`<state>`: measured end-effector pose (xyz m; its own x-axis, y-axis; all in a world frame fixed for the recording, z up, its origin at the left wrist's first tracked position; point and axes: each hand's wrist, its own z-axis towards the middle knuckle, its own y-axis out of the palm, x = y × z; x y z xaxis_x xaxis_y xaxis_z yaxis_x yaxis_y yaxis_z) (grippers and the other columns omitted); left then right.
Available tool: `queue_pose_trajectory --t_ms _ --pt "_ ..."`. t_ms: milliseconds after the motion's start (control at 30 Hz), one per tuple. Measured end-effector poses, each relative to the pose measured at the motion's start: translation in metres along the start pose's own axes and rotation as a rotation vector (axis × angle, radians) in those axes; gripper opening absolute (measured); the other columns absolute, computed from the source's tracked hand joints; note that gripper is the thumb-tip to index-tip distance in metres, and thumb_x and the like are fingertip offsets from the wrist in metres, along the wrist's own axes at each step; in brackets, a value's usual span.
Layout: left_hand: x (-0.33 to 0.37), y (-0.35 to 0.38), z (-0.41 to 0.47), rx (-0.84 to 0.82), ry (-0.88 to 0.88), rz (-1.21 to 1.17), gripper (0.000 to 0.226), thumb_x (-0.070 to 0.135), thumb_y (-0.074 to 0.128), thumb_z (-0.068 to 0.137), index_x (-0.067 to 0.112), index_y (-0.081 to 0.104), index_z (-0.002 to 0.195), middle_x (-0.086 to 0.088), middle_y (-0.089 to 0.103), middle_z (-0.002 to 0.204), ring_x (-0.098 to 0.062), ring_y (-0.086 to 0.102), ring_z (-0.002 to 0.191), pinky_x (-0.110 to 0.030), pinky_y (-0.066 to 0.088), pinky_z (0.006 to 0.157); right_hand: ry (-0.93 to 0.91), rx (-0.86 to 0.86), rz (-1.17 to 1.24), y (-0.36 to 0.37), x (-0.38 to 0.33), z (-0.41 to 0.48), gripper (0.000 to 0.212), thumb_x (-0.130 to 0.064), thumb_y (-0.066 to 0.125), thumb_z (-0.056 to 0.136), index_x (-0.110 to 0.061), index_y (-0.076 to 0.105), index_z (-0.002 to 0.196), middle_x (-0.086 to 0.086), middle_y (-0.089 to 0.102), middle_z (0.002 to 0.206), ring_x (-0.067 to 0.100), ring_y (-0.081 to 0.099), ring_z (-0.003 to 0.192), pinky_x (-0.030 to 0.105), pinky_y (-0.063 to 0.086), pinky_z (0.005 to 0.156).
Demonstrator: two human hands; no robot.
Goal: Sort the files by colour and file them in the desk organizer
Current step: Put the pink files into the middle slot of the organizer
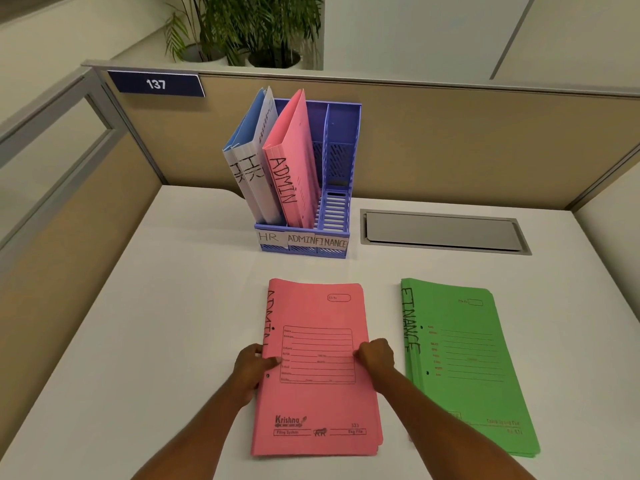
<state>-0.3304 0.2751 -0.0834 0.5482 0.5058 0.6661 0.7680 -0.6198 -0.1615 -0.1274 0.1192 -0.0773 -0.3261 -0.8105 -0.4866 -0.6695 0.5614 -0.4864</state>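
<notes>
The pink file stack [317,368] is being gripped flat on the desk [173,306].
Its spine edge is being pinched by the left hand [252,367], thumb on the cover; its opposite edge is being clasped by the curled right hand [375,355]. The green files [464,362] are lying alongside, the desk organizer [341,161] beyond.

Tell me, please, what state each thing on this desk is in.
pink stack, flat on the desk, gripped at both side edges
left hand, gripping its left edge
right hand, gripping its right edge
green stack, flat, untouched
HR files, standing in the left compartment
ADMIN file, standing in the middle compartment
desk organizer, upright, right compartment empty
desk hatch, closed
</notes>
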Motion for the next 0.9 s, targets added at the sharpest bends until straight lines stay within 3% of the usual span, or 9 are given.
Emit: queue_pose_trajectory --t_ms 167,233,333,500,667,900 --pt "0.009 0.000 -0.002 -0.083 0.011 -0.130 0.026 -0.001 0.061 0.088 0.004 0.055 0.113 -0.017 0.071 0.103 -0.036 0.072 0.087 -0.044 0.060 0.071 0.014 0.049 -0.075 -0.002 -0.003 -0.006 0.025 -0.018 0.069 0.080 -0.001 0.062 0.096 0.017 0.068 0.105 0.031 0.063 0.095 0.030 0.047 0.075" --pt "0.013 0.000 -0.004 -0.137 0.030 -0.178 0.028 0.000 0.061 0.089 0.004 0.056 0.116 -0.018 0.072 0.104 -0.037 0.071 0.090 -0.046 0.060 0.075 0.024 0.072 -0.045 0.001 -0.004 -0.008 0.034 -0.021 0.070 0.080 -0.001 0.059 0.105 0.018 0.063 0.113 0.032 0.059 0.100 0.031 0.046 0.077" --pt "0.021 -0.002 -0.007 -0.230 0.067 -0.224 0.031 0.002 0.062 0.089 0.005 0.056 0.119 -0.018 0.072 0.107 -0.038 0.070 0.096 -0.050 0.058 0.081 0.032 0.105 0.062 0.002 -0.007 -0.014 0.055 -0.026 0.074 0.078 0.000 0.050 0.119 0.018 0.058 0.120 0.035 0.056 0.112 0.041 0.049 0.093" --pt "0.040 -0.008 -0.007 -0.270 0.115 -0.276 0.035 0.001 0.062 0.088 0.005 0.056 0.122 -0.019 0.071 0.112 -0.038 0.069 0.098 -0.046 0.060 0.077 -0.014 0.094 0.150 -0.005 -0.017 -0.019 0.066 -0.036 0.072 0.082 -0.004 0.039 0.129 0.018 0.054 0.128 0.038 0.050 0.120 0.048 0.043 0.102" --pt "0.066 -0.012 -0.009 -0.290 0.158 -0.309 0.037 -0.001 0.063 0.087 0.005 0.055 0.122 -0.022 0.069 0.114 -0.040 0.069 0.099 -0.047 0.060 0.078 -0.121 0.053 0.286 -0.012 -0.034 -0.022 0.070 -0.030 0.067 0.089 -0.005 0.030 0.144 0.019 0.051 0.140 0.039 0.051 0.125 0.054 0.040 0.108" --pt "0.114 -0.021 -0.017 -0.338 0.252 -0.180 0.043 -0.005 0.065 0.084 0.006 0.050 0.123 -0.022 0.069 0.113 -0.042 0.068 0.101 -0.055 0.057 0.083 -0.245 0.093 0.289 -0.020 -0.064 -0.028 0.056 -0.029 0.067 0.087 -0.007 0.046 0.134 0.015 0.060 0.129 0.036 0.060 0.115 0.055 0.046 0.102"
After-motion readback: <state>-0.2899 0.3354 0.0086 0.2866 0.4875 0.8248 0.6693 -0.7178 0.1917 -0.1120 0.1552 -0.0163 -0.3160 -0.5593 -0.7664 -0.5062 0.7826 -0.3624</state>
